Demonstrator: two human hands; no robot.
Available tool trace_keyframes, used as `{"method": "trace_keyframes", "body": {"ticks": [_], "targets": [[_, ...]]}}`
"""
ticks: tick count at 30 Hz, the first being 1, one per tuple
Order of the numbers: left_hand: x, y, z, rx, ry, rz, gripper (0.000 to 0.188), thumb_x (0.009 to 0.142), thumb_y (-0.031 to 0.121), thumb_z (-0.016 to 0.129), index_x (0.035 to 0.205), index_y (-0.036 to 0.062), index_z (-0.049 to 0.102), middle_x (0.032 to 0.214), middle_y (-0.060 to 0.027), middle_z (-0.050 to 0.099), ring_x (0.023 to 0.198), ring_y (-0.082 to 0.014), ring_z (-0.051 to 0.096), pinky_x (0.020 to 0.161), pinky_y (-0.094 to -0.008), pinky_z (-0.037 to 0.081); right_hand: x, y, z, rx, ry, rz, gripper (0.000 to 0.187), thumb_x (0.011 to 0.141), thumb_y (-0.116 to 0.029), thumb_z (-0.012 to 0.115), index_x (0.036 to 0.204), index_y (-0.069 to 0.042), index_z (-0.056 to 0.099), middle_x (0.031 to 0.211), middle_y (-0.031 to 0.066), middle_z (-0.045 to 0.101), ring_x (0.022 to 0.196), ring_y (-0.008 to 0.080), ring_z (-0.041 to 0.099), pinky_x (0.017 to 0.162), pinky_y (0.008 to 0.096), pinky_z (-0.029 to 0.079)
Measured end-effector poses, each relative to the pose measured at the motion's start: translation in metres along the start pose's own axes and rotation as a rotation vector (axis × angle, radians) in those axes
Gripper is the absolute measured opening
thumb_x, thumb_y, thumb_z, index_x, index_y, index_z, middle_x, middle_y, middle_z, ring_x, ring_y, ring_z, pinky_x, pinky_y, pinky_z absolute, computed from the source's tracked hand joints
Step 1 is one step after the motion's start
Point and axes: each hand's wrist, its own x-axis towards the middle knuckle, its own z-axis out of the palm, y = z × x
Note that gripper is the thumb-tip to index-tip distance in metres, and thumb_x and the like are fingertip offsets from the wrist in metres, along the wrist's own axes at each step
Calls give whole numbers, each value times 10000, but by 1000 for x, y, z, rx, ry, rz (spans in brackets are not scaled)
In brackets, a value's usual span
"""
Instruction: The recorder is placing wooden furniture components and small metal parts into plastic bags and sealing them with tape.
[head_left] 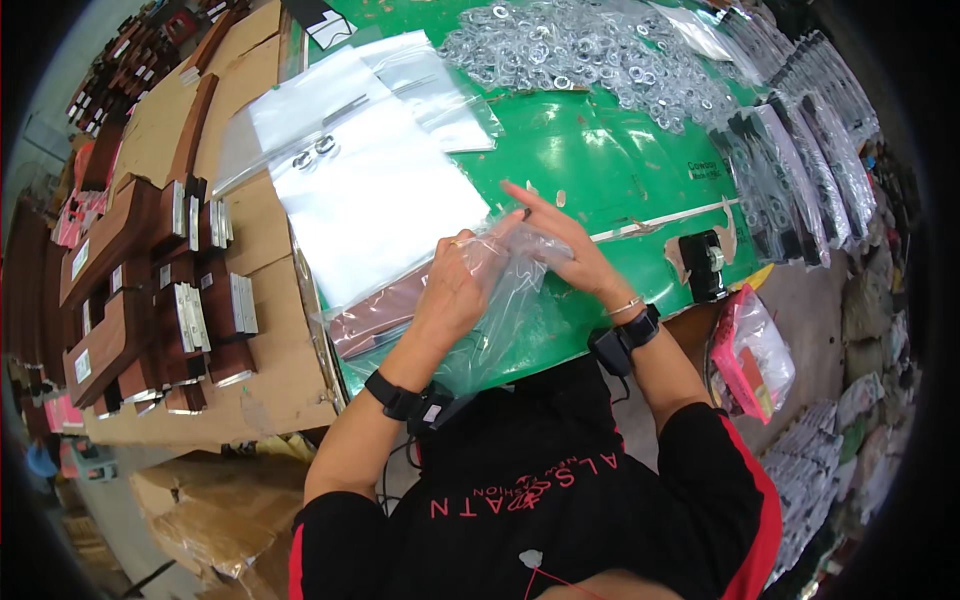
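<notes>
Both of my hands are at a clear plastic bag (505, 270) near the front edge of a green table. My left hand (455, 290) is closed, its fingers pinching the film around the bag's upper part. With one finger stretched out past the left fingertips, my right hand (570, 245) has the film gathered between its thumb and palm. A flat brown piece (385, 308) lies under clear film beside my left hand. Just beyond it is a stack of white and clear plastic bags (370, 190), with two metal rings (315, 152) on top.
Brown pieces with metal ends (160, 290) are stacked on cardboard (270, 300) at the left. A heap of bagged metal rings (590, 60) covers the far side of the green table (600, 170). Packed bags (790, 180) line the right edge, near a black tape dispenser (705, 265).
</notes>
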Motion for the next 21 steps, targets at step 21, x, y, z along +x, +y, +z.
{"method": "trace_keyframes", "body": {"ticks": [21], "targets": [[-146,82,-47,332,28,-380,1024,711,228,853,1565,100,302,1626,-182,285,1510,-370,246,1216,-554,165,8,30,23,-87,156,-60,242,888,-136,648,1108,-47,697,1040,123,685,1001,324,632,1140,521,336]]}}
